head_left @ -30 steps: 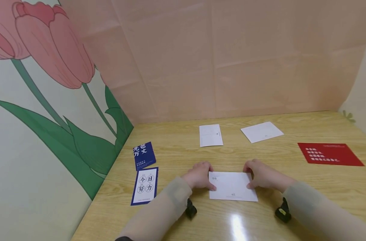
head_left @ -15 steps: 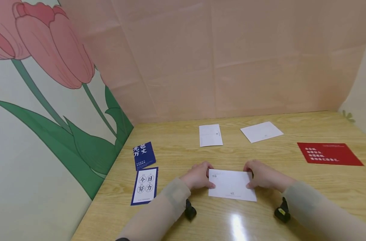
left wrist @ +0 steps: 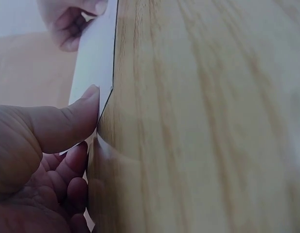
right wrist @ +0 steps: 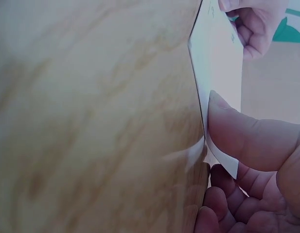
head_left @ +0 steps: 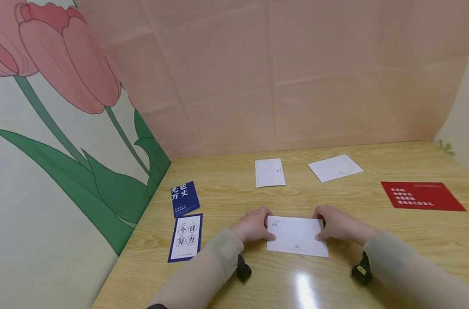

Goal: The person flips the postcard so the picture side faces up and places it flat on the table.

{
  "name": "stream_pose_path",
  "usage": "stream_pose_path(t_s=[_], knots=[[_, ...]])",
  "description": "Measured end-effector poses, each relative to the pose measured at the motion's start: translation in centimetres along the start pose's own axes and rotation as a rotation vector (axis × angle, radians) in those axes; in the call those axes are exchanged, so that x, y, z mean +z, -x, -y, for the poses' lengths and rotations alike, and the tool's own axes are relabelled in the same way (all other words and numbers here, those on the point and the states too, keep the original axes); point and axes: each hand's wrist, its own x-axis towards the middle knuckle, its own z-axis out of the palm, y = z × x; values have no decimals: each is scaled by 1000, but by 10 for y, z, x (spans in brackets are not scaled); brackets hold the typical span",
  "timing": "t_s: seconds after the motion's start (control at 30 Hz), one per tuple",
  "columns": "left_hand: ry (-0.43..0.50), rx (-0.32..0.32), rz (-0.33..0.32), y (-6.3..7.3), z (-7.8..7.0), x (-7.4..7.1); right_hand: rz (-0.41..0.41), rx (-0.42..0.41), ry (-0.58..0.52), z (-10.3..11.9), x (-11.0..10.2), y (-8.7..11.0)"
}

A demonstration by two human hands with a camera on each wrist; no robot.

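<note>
A white postcard (head_left: 298,236) with small print in one corner and a small mark by its near edge is held between both hands, close over the wooden table. My left hand (head_left: 255,225) pinches its left edge, thumb on top and fingers curled beneath. On the opposite edge my right hand (head_left: 340,225) grips it the same way. In the left wrist view the thumb (left wrist: 67,124) presses on the card's face. The right wrist view has the right thumb (right wrist: 252,138) on the card, whose near corner there bends slightly. The fingertips under the card are partly hidden.
Behind lie two white cards, one upright (head_left: 270,172) and one slanted (head_left: 335,168). A red card (head_left: 423,196) is at right. At left lie a dark blue card (head_left: 185,199) and a blue-bordered white card (head_left: 186,237). Pink paper (head_left: 226,81) covers the back.
The far edge of the postcard has risen slightly off the table in both hands' grip. The other cards have stayed where they were.
</note>
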Motion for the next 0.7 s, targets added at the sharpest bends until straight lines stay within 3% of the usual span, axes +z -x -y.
stream_pose_path(t_s=[0.5,0.7], knots=[[1,6,14,0,0,0,-5,-18,0,2,0,1],[27,5,5,2,1,-1,-2,12,-14,1,1,1]])
